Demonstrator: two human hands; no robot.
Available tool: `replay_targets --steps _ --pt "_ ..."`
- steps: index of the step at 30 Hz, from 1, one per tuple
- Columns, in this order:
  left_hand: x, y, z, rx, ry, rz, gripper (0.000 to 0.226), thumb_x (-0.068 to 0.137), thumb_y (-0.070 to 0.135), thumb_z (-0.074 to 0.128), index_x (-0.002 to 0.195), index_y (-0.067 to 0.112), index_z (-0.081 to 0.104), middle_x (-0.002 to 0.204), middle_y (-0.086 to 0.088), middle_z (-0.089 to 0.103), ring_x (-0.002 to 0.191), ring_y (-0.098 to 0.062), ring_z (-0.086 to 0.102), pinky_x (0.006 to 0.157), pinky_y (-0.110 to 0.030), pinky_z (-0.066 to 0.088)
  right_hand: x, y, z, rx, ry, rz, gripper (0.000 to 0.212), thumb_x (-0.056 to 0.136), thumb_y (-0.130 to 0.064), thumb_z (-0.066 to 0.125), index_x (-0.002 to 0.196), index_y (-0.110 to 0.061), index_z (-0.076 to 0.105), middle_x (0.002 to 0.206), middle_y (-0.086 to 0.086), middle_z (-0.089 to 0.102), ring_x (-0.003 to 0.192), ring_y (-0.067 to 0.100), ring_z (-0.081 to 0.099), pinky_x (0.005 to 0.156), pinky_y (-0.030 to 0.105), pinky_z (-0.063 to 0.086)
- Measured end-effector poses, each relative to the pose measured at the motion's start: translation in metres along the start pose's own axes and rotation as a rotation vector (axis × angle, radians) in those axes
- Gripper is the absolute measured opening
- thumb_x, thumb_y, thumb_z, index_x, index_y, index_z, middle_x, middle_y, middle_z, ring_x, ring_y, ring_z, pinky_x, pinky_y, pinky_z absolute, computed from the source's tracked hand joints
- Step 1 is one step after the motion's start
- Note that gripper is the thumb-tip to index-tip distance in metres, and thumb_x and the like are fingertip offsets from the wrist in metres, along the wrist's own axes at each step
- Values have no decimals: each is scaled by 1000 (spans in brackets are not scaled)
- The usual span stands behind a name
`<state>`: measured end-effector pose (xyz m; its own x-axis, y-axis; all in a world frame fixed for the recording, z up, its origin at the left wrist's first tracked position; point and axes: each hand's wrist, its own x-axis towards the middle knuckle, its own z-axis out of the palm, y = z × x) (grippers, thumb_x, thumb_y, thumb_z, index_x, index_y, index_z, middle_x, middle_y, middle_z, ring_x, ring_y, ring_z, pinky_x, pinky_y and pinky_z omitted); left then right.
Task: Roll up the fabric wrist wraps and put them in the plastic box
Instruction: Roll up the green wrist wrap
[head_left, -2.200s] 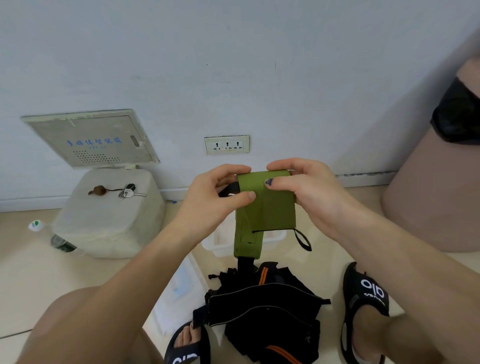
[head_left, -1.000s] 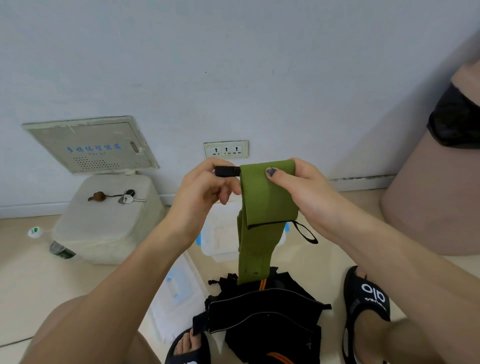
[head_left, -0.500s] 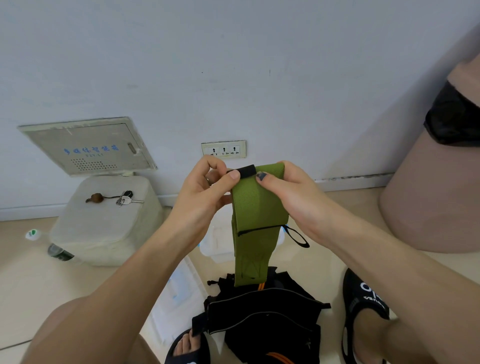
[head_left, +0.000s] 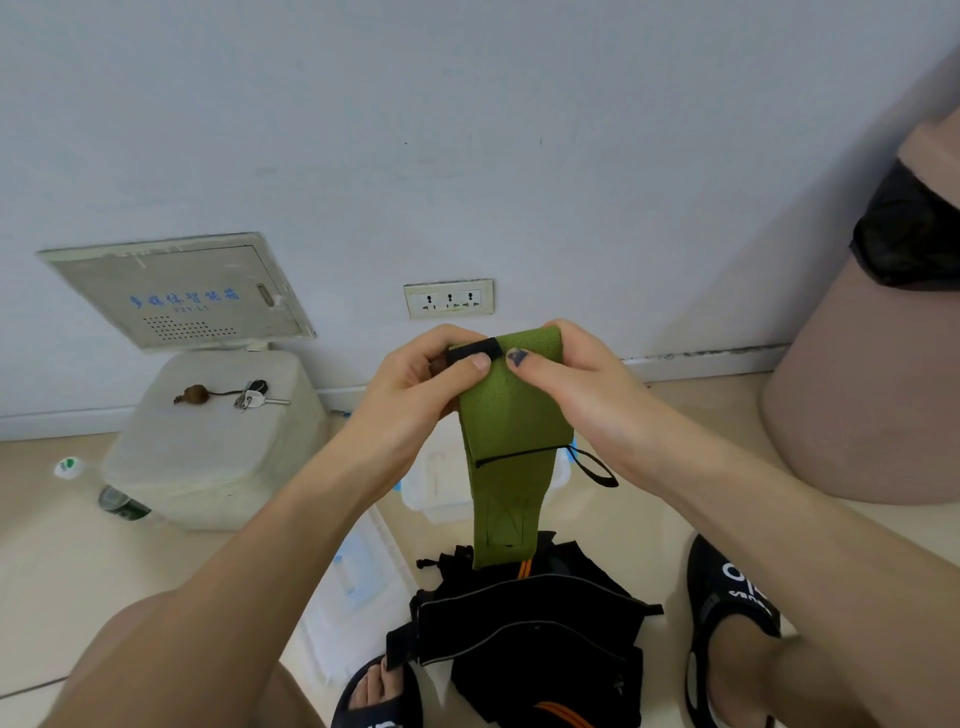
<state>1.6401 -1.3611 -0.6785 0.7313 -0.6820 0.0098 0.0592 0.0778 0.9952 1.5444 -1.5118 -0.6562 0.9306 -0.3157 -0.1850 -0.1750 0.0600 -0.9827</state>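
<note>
L hand (head_left: 415, 384) + R hand (head_left: 566, 374) both pinch top of green wrap (head_left: 511, 431), above plastic box (head_left: 441, 488). Risk: tail hangs slack w/ loop; roll may start crooked, loose.

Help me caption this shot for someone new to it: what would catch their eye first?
The green wrist wrap, centre frame, hangs down while the left hand and right hand pinch its top edge. Below it a black bag lies on the floor between two sandalled feet. Behind the wrap sits the clear plastic box, mostly hidden.
</note>
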Motion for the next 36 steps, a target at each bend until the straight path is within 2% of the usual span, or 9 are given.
replay_targets --steps 5,7,12,15,19,24,29,33,36 --pt "-2 1 0 154 16 78 14 99 -1 61 108 4 71 101 -19 73 95 -18 68 91 -36 55 0 1 1 -119 34 -29 31 96 -47 66 102 -17 61 83 -9 65 75 2 64 68 20 50" --pt "-2 1 1 176 8 95 14 98 -3 61 109 -1 69 104 -23 72 95 -19 67 91 -33 55 1 2 2 -135 81 -92 25 94 -44 71 101 -21 64 78 -9 65 69 1 63 62 18 49" --pt "-2 -1 -1 104 -14 57 15 92 11 66 106 8 72 99 -9 73 97 -19 68 90 -33 55 6 6 3 -212 108 -230 9 96 -33 71 89 -29 67 75 10 61 71 16 58 67 34 46" --pt "-2 -2 2 27 -23 12 18 90 16 62 104 13 73 99 -6 73 95 -17 68 83 -26 53 7 7 5 -232 134 -258 10 97 -32 68 89 -27 65 82 10 67 71 16 58 64 32 46" --pt "-2 -1 5 11 -16 22 15 97 13 59 106 14 71 101 -5 72 95 -15 67 83 -27 55 7 8 5 -265 162 -291 10 99 -32 66 90 -28 63 74 -2 61 68 13 54 56 24 41" --pt "-3 1 5 57 0 69 14 94 14 60 104 17 69 97 1 72 94 -15 65 86 -31 52 6 6 4 -278 105 -280 7 100 -32 64 94 -29 62 86 15 65 71 16 56 63 32 45" --pt "-5 2 5 180 26 137 14 102 3 58 105 15 65 104 -11 70 97 -16 66 91 -41 53 9 4 0 -196 37 -164 9 98 -37 66 100 -28 65 78 -6 65 73 6 63 66 24 50" --pt "-6 2 6 268 45 173 15 102 8 58 101 21 66 101 -2 70 96 -16 65 91 -42 52 11 4 0 -197 14 -116 17 96 -45 67 100 -29 66 63 -21 60 63 -3 59 56 11 42" --pt "-6 2 7 314 56 193 22 103 8 58 97 27 66 93 7 68 92 -14 63 87 -39 51 9 3 -1 -163 8 -116 14 96 -39 70 99 -26 68 71 -15 63 68 2 61 59 14 44"
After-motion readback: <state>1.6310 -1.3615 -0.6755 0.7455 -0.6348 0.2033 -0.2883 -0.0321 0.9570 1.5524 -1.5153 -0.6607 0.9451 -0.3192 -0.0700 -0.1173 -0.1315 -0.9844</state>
